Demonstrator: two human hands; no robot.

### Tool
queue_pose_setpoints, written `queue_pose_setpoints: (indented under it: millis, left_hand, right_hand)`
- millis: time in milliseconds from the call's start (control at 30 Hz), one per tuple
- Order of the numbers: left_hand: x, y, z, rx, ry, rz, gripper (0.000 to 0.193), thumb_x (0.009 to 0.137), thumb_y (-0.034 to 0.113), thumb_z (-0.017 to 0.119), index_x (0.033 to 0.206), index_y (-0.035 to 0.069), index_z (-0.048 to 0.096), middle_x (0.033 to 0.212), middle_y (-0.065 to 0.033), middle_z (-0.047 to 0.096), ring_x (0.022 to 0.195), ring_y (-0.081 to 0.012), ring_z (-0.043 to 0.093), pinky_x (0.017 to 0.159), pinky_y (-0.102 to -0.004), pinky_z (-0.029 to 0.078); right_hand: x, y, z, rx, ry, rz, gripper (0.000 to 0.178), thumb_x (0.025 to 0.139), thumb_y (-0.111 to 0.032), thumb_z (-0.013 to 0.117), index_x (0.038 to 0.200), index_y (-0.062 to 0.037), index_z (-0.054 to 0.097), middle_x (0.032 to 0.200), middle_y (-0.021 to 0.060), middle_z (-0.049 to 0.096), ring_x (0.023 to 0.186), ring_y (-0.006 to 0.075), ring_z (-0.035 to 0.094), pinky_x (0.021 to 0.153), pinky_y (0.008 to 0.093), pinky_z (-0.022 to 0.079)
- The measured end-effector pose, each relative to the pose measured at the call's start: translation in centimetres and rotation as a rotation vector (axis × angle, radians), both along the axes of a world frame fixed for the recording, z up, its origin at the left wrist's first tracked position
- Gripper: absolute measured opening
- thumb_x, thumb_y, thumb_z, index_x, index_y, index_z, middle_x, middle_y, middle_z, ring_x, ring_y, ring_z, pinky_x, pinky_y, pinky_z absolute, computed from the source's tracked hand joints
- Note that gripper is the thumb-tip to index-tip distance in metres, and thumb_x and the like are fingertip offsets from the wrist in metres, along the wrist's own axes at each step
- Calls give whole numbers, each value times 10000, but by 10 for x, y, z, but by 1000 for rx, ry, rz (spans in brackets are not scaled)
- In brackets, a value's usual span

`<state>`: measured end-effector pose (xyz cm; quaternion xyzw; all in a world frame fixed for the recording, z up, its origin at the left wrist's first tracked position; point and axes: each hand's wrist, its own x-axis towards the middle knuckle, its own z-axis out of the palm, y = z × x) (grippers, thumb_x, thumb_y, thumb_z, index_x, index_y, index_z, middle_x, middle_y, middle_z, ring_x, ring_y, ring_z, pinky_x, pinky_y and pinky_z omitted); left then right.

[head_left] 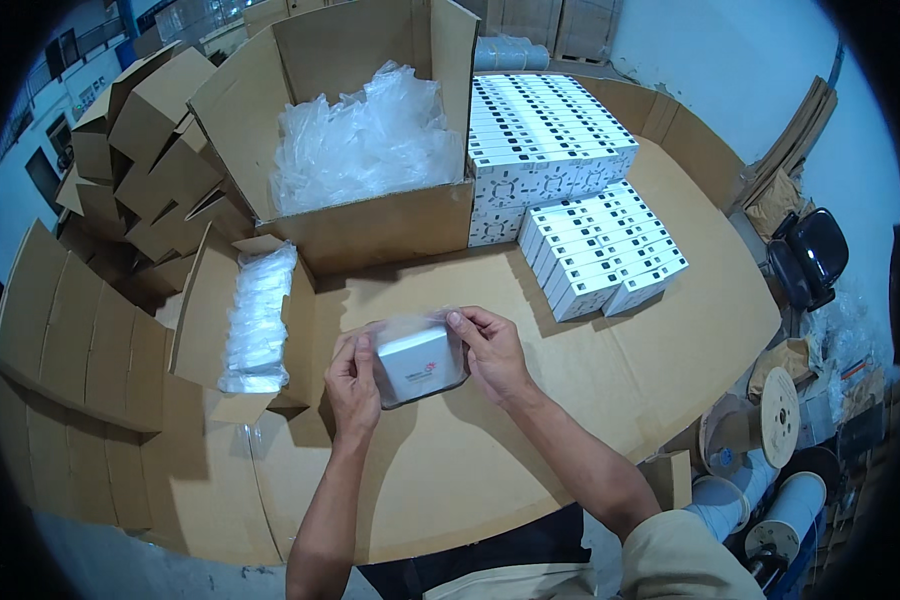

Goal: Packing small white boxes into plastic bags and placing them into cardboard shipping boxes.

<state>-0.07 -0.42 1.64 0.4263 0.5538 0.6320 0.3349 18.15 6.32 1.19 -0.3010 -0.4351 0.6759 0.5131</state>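
Between my two hands is a small white box [416,366] inside a clear plastic bag [410,324], held over the cardboard-covered table. My left hand [354,384] pinches the bag's left side near the top, thumb toward me. At the upper right corner, my right hand [492,352] grips the bag between thumb and fingers. Red and dark print shows on the box's face. To the left stands an open carton [304,330] with a row of bagged white boxes [260,320] packed in it.
A large open carton [370,232] full of clear plastic bags [365,140] stands behind. Stacked white boxes [605,250] fill the back right. Empty cartons [170,170] pile up at the left. Cable spools [778,418] and a black chair [815,250] are off the table's right edge.
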Motion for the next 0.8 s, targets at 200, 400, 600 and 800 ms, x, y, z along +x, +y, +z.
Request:
queue_pose_setpoints:
  millis: [200,400,600,800]
  left_hand:
    - [-1,-4,7,77,184,36,364,1103,282,525,1145,-14,734,951,-43,637,897,-123,583,833,-272,473]
    - [0,-5,8,31,137,99,361,1106,282,521,1134,-7,736,935,-33,632,895,-113,582,790,-273,469]
    - [-7,-1,-5,43,43,77,351,1109,267,512,1155,-7,725,974,-20,664,955,-114,609,842,-257,487]
    - [0,-2,4,206,-146,-35,372,951,184,774,1264,10,669,1084,-49,689,1006,-127,625,857,-256,513]
  right_hand:
    - [4,-1,7,70,30,29,243,1047,-181,633,1160,7,739,1090,63,748,980,98,650,887,262,527]
    - [7,0,10,119,-57,112,292,1024,-103,642,1279,40,641,1245,149,698,1121,163,651,1010,318,524]
    - [7,2,7,250,-170,178,480,935,39,706,1386,17,543,1270,97,657,1110,146,652,989,307,553]
    - [11,3,9,187,-135,253,457,952,0,704,1384,6,555,1249,81,656,1109,135,645,966,293,559]
